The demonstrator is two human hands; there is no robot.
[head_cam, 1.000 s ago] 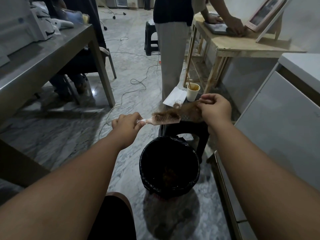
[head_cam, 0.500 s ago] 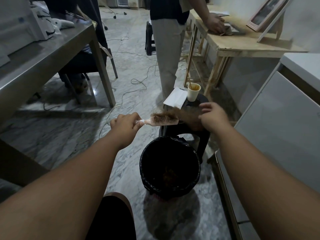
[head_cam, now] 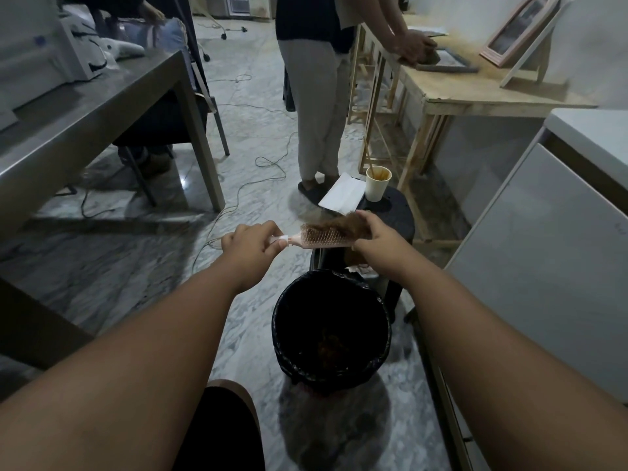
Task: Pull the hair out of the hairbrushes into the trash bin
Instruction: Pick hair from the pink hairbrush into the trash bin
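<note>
Left hand (head_cam: 251, 243) closed around the handle of a pink paddle hairbrush (head_cam: 319, 240), held level above and beyond the far rim of the black-lined trash bin (head_cam: 331, 329). Right hand (head_cam: 373, 237) at the brush's far end, fingers pinched on a clump of brown hair (head_cam: 336, 223) lying on the bristles. More brown hair down inside the bin. Behind, a black stool (head_cam: 397, 212) carrying a paper cup (head_cam: 377, 183) and a white paper (head_cam: 341, 193) at its left edge.
</note>
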